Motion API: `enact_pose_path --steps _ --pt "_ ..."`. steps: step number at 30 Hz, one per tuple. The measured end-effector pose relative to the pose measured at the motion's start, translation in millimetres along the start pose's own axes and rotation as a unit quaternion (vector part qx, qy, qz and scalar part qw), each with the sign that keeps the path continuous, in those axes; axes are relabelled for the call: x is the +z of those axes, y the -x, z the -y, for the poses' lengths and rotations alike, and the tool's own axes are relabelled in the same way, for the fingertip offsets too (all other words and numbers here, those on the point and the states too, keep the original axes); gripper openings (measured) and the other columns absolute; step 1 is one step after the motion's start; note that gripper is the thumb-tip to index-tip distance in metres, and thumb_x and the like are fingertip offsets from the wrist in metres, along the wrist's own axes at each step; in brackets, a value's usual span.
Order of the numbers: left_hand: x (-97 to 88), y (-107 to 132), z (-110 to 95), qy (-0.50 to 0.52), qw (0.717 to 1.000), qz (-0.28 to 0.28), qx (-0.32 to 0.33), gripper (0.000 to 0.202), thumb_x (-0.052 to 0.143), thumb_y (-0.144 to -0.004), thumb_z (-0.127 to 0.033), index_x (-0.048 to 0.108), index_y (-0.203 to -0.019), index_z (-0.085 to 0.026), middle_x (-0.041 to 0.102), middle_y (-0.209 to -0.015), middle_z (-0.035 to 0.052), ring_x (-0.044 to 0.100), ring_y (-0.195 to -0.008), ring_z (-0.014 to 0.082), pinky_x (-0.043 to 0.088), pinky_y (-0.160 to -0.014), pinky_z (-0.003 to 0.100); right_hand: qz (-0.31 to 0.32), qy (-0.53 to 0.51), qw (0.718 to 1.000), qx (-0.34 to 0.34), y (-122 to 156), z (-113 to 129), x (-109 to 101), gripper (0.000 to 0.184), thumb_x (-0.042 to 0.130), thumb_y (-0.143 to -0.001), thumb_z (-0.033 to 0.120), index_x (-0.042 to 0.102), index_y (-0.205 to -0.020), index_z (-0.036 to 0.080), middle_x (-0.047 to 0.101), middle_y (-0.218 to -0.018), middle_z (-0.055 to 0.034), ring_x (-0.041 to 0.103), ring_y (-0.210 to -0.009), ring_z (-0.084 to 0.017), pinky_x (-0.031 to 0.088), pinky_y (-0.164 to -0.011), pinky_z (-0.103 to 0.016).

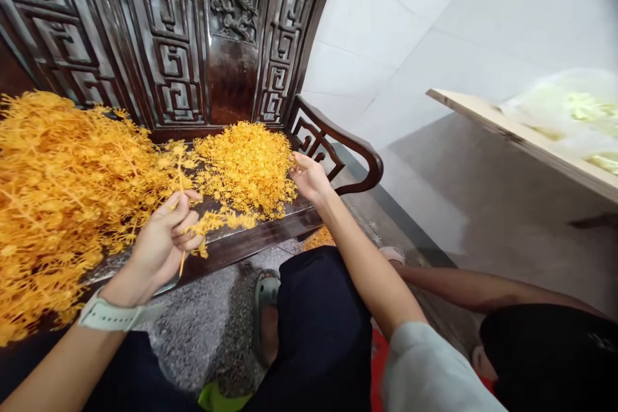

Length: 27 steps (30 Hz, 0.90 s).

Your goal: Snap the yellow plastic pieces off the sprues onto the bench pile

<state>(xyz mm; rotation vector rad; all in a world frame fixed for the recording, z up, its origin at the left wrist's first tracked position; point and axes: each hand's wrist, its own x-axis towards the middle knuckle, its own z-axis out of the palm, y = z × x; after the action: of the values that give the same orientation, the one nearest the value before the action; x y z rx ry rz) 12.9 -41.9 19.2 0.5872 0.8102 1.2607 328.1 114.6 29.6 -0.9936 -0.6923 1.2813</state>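
Note:
My left hand is closed round a thin orange plastic stem, held upright between thumb and fingers. Small branches of an orange plastic sprig stick out to the right of that hand. My right hand is at the right side of a smaller heap of orange plastic pieces. Its fingers are curled together against the heap, and what they pinch is too small to make out. A much larger pile of branching orange plastic sprigs lies left of my left hand.
Both heaps rest on a dark carved wooden bench with a curved armrest at its right end. More orange pieces lie below the bench. On the right are a wooden board bearing plastic bags and another person's leg.

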Motion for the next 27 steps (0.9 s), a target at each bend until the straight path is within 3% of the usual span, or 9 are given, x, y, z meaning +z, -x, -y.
enact_pose_path --steps 4,7,9,11,14,17,19,22,27 --pt "1.7 -6.1 -7.4 0.027 1.0 0.002 -0.016 0.019 0.053 -0.11 -0.019 0.069 -0.098 -0.018 0.028 -0.053 -0.0106 0.009 -0.044 0.0069 0.028 -0.039 0.014 0.108 0.088 0.988 -0.062 0.5 -18.2 8.4 0.023 0.082 -0.08 0.017 0.076 -0.103 0.017 0.075 -0.124 -0.0096 0.072 -0.109 -0.015 0.056 -0.107 -0.032" --pt "7.6 -6.7 -6.5 0.075 0.996 -0.018 -0.036 0.029 0.044 -0.113 -0.018 0.068 -0.097 -0.018 0.029 -0.051 -0.0102 0.009 -0.042 0.008 0.024 -0.038 0.017 0.134 0.216 0.96 -0.116 -3.4 -25.7 14.3 0.035 0.083 -0.087 0.031 0.076 -0.12 0.021 0.063 -0.156 -0.0113 0.059 -0.144 -0.023 0.045 -0.125 -0.042" --pt "11.3 -6.5 -4.0 0.118 0.991 -0.03 -0.048 0.035 0.037 -0.116 -0.019 0.066 -0.096 -0.019 0.029 -0.049 -0.01 0.011 -0.04 0.0086 0.022 -0.038 0.019 0.15 0.288 0.937 -0.129 0.9 -30.9 18.3 0.043 0.082 -0.091 0.045 0.075 -0.127 0.022 0.061 -0.16 -0.0112 0.05 -0.154 -0.024 0.038 -0.13 -0.045" --pt "14.5 -7.3 -1.6 0.155 0.985 -0.046 -0.056 0.04 0.032 -0.118 -0.022 0.065 -0.095 -0.019 0.029 -0.048 -0.0099 0.013 -0.038 0.0085 0.022 -0.039 0.02 0.204 0.313 0.922 -0.105 15.6 -34.7 24.8 0.047 0.073 -0.097 0.059 0.076 -0.125 0.022 0.069 -0.148 -0.012 0.057 -0.145 -0.024 0.045 -0.124 -0.044" --pt "17.2 -10.6 1.4 0.201 0.975 -0.075 -0.052 0.041 0.031 -0.119 -0.024 0.064 -0.094 -0.019 0.029 -0.046 -0.0098 0.018 -0.036 0.0078 0.022 -0.04 0.02 0.342 0.271 0.9 -0.007 51.7 -35.6 39.5 0.058 0.059 -0.101 0.073 0.077 -0.122 0.022 0.076 -0.123 -0.012 0.069 -0.114 -0.022 0.061 -0.094 -0.037" --pt "17.4 -13.6 6.9 0.228 0.968 -0.097 -0.043 0.038 0.033 -0.119 -0.024 0.064 -0.098 -0.019 0.03 -0.046 -0.01 0.023 -0.036 0.0071 0.023 -0.041 0.019 0.434 0.252 0.865 0.016 84.4 -36.1 54.8 0.053 0.073 -0.094 0.069 0.077 -0.119 0.023 0.073 -0.115 -0.0087 0.066 -0.099 -0.02 0.059 -0.08 -0.032" --pt "17.3 -14.3 13.1 0.218 0.97 -0.099 -0.045 0.035 0.035 -0.119 -0.023 0.064 -0.098 -0.019 0.031 -0.047 -0.0103 0.024 -0.036 0.0067 0.024 -0.041 0.018 0.438 0.26 0.861 -0.009 94.8 -38.4 61.1 0.045 0.078 -0.092 0.065 0.077 -0.106 0.021 0.071 -0.103 -0.0058 0.063 -0.091 -0.017 0.055 -0.078 -0.031" --pt "17.8 -13.5 21.9 0.165 0.981 -0.078 -0.07 0.029 0.044 -0.117 -0.023 0.064 -0.096 -0.018 0.028 -0.048 -0.0114 0.018 -0.037 0.0061 0.021 -0.04 0.017 0.372 0.269 0.886 -0.057 92.4 -40.2 60.6 0.051 0.072 -0.095 0.07 0.069 -0.083 0.021 0.064 -0.082 -0.0024 0.056 -0.077 -0.015 0.049 -0.072 -0.03" --pt "20.0 -9.1 18.7 0.102 0.989 -0.019 -0.108 0.029 0.044 -0.115 -0.023 0.067 -0.099 -0.019 0.019 -0.05 -0.0118 0.011 -0.039 0.0071 0.02 -0.038 0.017 0.306 0.306 0.892 -0.13 69.5 -34.7 43.9 0.057 0.072 -0.093 0.074 0.059 -0.075 0.022 0.053 -0.072 -0.0001 0.048 -0.067 -0.013 0.039 -0.062 -0.027"
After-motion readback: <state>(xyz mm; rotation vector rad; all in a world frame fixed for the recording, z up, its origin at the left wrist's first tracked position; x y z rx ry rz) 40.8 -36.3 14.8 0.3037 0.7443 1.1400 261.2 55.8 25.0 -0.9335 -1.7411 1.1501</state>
